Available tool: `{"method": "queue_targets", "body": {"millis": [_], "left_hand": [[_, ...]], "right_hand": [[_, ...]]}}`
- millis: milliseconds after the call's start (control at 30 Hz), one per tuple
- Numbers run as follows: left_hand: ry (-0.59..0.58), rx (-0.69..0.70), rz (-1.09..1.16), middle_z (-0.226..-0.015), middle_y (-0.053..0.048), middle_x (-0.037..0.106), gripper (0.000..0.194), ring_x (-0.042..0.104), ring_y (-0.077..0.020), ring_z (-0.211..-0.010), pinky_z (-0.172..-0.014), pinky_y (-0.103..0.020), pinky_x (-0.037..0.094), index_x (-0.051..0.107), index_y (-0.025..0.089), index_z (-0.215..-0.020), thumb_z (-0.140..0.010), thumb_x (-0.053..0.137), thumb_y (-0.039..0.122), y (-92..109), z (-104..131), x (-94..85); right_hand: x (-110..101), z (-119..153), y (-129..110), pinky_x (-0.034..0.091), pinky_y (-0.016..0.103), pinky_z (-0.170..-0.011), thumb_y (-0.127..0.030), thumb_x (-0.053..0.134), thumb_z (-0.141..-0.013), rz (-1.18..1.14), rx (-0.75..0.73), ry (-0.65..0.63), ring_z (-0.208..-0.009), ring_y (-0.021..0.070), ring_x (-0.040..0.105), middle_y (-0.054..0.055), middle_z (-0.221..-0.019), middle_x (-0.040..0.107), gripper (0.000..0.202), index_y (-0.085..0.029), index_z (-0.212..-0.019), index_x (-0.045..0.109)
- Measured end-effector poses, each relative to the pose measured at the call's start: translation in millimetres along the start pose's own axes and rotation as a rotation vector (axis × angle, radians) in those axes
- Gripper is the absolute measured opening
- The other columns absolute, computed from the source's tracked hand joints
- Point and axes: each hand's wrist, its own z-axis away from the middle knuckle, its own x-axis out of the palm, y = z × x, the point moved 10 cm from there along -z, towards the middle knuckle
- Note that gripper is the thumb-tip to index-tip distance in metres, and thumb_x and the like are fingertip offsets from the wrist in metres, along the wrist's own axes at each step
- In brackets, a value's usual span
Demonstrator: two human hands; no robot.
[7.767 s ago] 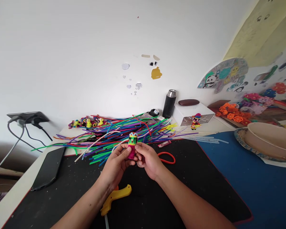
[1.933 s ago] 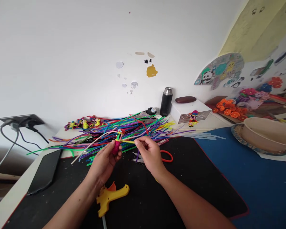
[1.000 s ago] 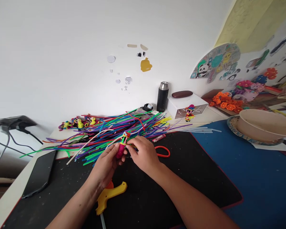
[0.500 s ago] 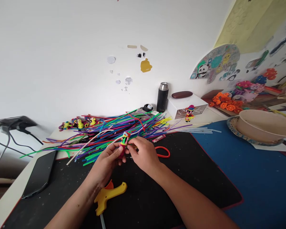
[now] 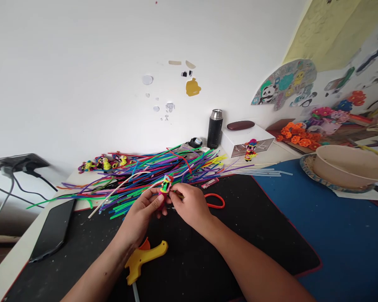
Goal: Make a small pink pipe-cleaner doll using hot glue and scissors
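left hand (image 5: 141, 213) holds a small figure (image 5: 166, 185) beside right hand (image 5: 192, 205), whose grip i cannot tell.

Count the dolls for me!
5: one doll in the left hand, another doll before the white box, and apparently three dolls bunched at left behind the pipe cleaners; more may be hidden.

A smartphone (image 5: 53, 230) is lying at eight o'clock, and a black power strip (image 5: 34, 157) is holding plugs (image 5: 6, 170) at nine. At two, a black vacuum flask (image 5: 214, 131) is standing beside a white box (image 5: 254, 135), where a brown glasses case (image 5: 240, 125) is resting. At three, a beige bowl (image 5: 332, 167) is sitting on a patterned plate (image 5: 321, 183).
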Motion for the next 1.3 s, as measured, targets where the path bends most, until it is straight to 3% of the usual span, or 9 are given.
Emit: {"method": "queue_targets", "body": {"millis": [200, 400, 533, 700, 767, 867, 1300], "left_hand": [[-0.015, 0.037, -0.116, -0.073, -0.001, 0.069, 0.043, 0.061, -0.0177, -0.065, -0.059, -0.027, 0.044, 0.073, 0.021, -0.105, -0.082, 0.084, 0.055, 1.6, -0.1, -1.3], [0.068, 0.074, -0.155, -0.090, -0.005, 0.072, 0.043, 0.060, -0.0191, -0.077, -0.069, -0.029, 0.047, 0.078, 0.021, -0.097, -0.075, 0.089, 0.055, 8.6, -1.4, -10.0], [0.131, 0.067, -0.057, -0.083, -0.004, 0.070, 0.044, 0.057, -0.0183, -0.074, -0.069, -0.028, 0.046, 0.079, 0.019, -0.091, -0.069, 0.093, 0.056, 10.6, -1.8, -17.3], [0.143, 0.044, 0.056, -0.082, -0.005, 0.072, 0.044, 0.064, -0.0196, -0.076, -0.070, -0.029, 0.049, 0.080, 0.018, -0.085, -0.065, 0.097, 0.053, 10.5, -1.4, -16.9], [0.141, 0.034, 0.081, -0.083, -0.006, 0.074, 0.046, 0.065, -0.0202, -0.076, -0.070, -0.030, 0.050, 0.081, 0.019, -0.091, -0.064, 0.098, 0.050, 9.8, -1.1, -16.0], [0.133, 0.036, 0.097, -0.085, -0.007, 0.076, 0.051, 0.066, -0.0202, -0.075, -0.070, -0.030, 0.050, 0.081, 0.018, -0.101, -0.063, 0.099, 0.048, 10.0, -0.8, -14.9], [0.088, -0.003, 0.215, -0.083, -0.007, 0.074, 0.039, 0.066, -0.0195, -0.074, -0.067, -0.028, 0.051, 0.079, 0.016, -0.088, -0.067, 0.098, 0.042, 8.4, 0.5, -10.3]], "right_hand": [[4.8, -0.2, 7.1, 0.043, 0.026, -0.062, -0.018, 0.067, -0.095, -0.112, 0.089, -0.039, -0.065, 0.0172, 0.069, -0.001, -0.076, 0.078, 0.013, -0.024, -0.090, 0.079], [6.0, -0.4, 10.7, 0.045, 0.027, -0.064, -0.022, 0.067, -0.095, -0.138, 0.110, -0.055, -0.070, 0.0190, 0.071, 0.002, -0.081, 0.079, 0.013, -0.023, -0.096, 0.080], [8.7, 0.0, 18.2, 0.051, 0.028, -0.070, -0.032, 0.065, -0.098, -0.286, 0.169, -0.063, -0.082, 0.0209, 0.074, 0.004, -0.091, 0.080, 0.017, -0.022, -0.100, 0.079], [19.0, 1.3, 29.2, 0.050, 0.027, -0.060, -0.040, 0.063, -0.098, -0.471, 0.292, -0.119, -0.062, 0.0173, 0.065, 0.001, -0.071, 0.069, 0.025, -0.019, -0.096, 0.076], [22.4, 1.6, 29.2, 0.048, 0.026, -0.057, -0.040, 0.063, -0.098, -0.521, 0.313, -0.149, -0.057, 0.0156, 0.061, -0.001, -0.065, 0.064, 0.025, -0.019, -0.091, 0.074], [23.2, 1.6, 27.8, 0.047, 0.026, -0.057, -0.042, 0.065, -0.096, -0.557, 0.317, -0.160, -0.056, 0.0147, 0.059, -0.003, -0.065, 0.062, 0.025, -0.019, -0.088, 0.072], [20.2, -1.3, 30.5, 0.045, 0.025, -0.055, -0.045, 0.066, -0.094, -0.615, 0.323, -0.133, -0.054, 0.0141, 0.058, -0.003, -0.062, 0.061, 0.028, -0.018, -0.089, 0.073]]}}
